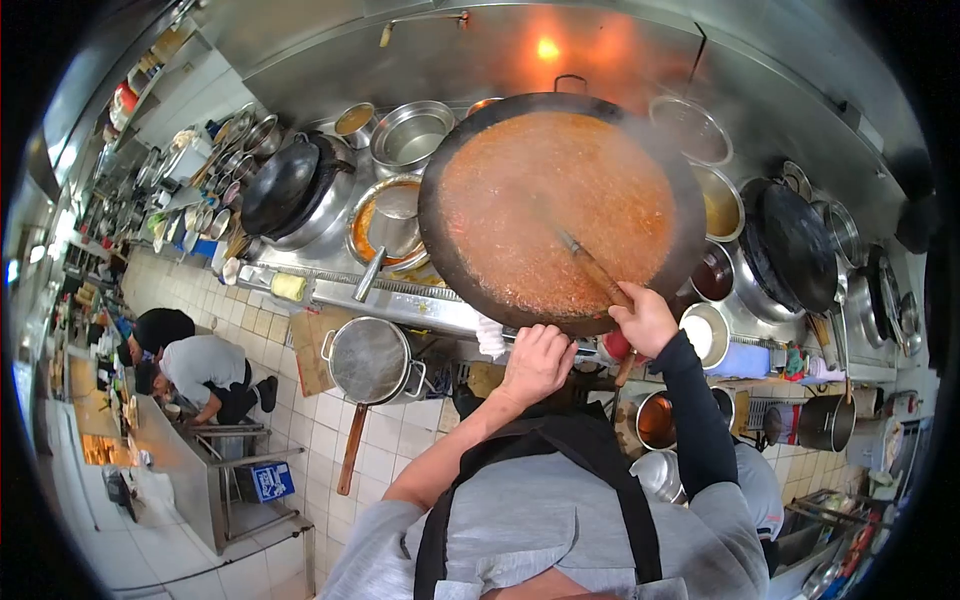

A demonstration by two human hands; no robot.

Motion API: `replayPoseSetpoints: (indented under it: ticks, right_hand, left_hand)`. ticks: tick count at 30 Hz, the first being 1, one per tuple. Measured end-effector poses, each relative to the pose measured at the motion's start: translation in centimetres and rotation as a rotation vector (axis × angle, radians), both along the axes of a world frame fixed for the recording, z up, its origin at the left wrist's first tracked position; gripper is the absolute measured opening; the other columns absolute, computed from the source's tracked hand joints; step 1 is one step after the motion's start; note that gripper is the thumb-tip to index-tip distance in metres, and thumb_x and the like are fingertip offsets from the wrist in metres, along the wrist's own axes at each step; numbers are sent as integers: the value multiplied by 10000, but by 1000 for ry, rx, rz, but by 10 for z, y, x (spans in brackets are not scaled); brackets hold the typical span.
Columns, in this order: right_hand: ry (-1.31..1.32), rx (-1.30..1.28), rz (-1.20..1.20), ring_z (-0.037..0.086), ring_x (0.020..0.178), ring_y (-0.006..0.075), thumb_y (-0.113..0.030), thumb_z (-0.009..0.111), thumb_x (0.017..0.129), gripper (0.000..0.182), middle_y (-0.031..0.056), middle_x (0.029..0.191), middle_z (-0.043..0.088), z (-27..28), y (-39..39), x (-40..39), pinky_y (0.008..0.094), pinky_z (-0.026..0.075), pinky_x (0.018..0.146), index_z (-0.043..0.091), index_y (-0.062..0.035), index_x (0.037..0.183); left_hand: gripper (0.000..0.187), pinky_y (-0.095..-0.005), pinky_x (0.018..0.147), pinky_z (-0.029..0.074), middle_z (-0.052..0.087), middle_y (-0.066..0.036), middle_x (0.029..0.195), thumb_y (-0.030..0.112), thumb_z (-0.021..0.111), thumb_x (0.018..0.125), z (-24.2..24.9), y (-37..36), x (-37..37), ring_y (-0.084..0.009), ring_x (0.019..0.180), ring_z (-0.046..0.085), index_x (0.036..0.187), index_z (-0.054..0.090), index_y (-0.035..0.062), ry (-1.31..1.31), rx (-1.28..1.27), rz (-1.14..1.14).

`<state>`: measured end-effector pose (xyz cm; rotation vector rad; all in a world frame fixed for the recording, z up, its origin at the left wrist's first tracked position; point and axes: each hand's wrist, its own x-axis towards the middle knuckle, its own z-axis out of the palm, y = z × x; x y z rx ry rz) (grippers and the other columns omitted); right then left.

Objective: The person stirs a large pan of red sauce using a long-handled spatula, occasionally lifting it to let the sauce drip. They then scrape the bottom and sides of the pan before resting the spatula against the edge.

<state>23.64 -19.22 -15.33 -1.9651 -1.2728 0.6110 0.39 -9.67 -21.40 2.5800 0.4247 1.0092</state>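
Note:
A large black wok (437,230) stands before me, filled with steaming orange-red sauce (540,190) with small bits in it. My right hand (645,318) is closed round the wooden handle of a long stirring tool (592,268). The tool slants into the sauce, which hides its head. At the near rim of the wok, my left hand (540,362) has its fingers curled together against the edge. Just left of that hand hangs a white cloth (490,337).
A ladle (372,272) rests over a pan (360,225) of red oil at left. A strainer (368,358) sits on a pot below. Black woks (285,190) (797,245) flank the range. People (205,372) bend over a low table; another person (757,490) is at right.

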Motion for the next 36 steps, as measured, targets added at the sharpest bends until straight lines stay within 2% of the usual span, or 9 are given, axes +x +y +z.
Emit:
replayPoseSetpoints:
  ticks: [1, 2, 5, 6, 10, 13, 20, 29, 36]
  right_hand:
    - [88, 49, 5, 781, 946, 430, -161, 725, 976, 425, 337, 1096, 767, -4, -2, 2, 482, 602, 874, 658, 99, 1306]
    - [342, -49, -91, 728, 727, 245, -172, 693, 1048, 400, 173, 1011, 770, -5, -7, 3, 387, 593, 650, 643, 60, 1370]
    - [860, -166, -104, 563, 583, 94, -160, 629, 1101, 369, 25, 863, 650, 56, -21, 1, 277, 452, 450, 610, 7, 1429]
    - [938, -169, -142, 452, 530, 40, -151, 605, 1117, 283, -19, 779, 535, 63, -22, -3, 236, 312, 380, 607, -36, 1376]
    - [1123, -238, -120, 455, 548, 34, -187, 596, 1132, 128, -12, 807, 559, 60, -25, -1, 220, 325, 400, 587, -78, 1199]
    - [1331, -295, -94, 440, 560, 27, -202, 593, 1137, 122, -9, 826, 564, 39, -25, -4, 201, 314, 411, 577, -92, 1186]
    - [1861, -253, -44, 423, 570, -5, -301, 534, 1159, 436, -38, 854, 496, -2, -34, -6, 173, 329, 405, 543, -52, 1517]
    - [1989, -208, 8, 430, 571, 1, -310, 498, 1174, 466, -28, 872, 479, -6, -34, -15, 170, 348, 392, 506, -23, 1541]
    - [1846, -226, -6, 418, 560, 0, -294, 524, 1165, 419, -27, 867, 501, 13, -29, -22, 176, 315, 400, 547, -43, 1499]
  left_hand:
    - [170, -448, 773, 442, 595, -101, 913, 149, 808, 932, -1, -1, -1, -317, 857, 594, 920, 658, 68, 12, -6, 3]
    - [168, -446, 773, 443, 595, -102, 916, 152, 807, 935, -4, -1, -1, -314, 859, 594, 922, 663, 65, 17, -9, 10]
    - [170, -444, 772, 443, 591, -100, 920, 151, 806, 932, -3, -1, -1, -309, 859, 592, 921, 660, 64, -6, -9, 10]
    - [174, -444, 756, 434, 596, -93, 905, 142, 813, 927, -3, 0, 0, -307, 839, 594, 931, 657, 66, -21, -2, 9]
    - [188, -444, 720, 417, 607, -78, 871, 127, 829, 913, -4, 0, 2, -299, 798, 598, 942, 653, 71, -50, 14, 8]
    - [186, -442, 717, 418, 604, -76, 865, 130, 832, 908, -3, 0, 2, -298, 792, 595, 925, 656, 73, -44, 11, 15]
    - [192, -445, 722, 417, 599, -79, 878, 136, 837, 896, 1, -1, 2, -304, 804, 590, 915, 655, 78, -39, 6, 23]
    - [187, -447, 752, 429, 560, -94, 884, 164, 799, 926, -1, -1, 2, -307, 829, 581, 891, 636, 81, -8, 8, 23]
    - [198, -448, 735, 420, 591, -85, 881, 137, 831, 900, -1, -1, 2, -312, 815, 587, 920, 644, 79, -12, 12, 23]
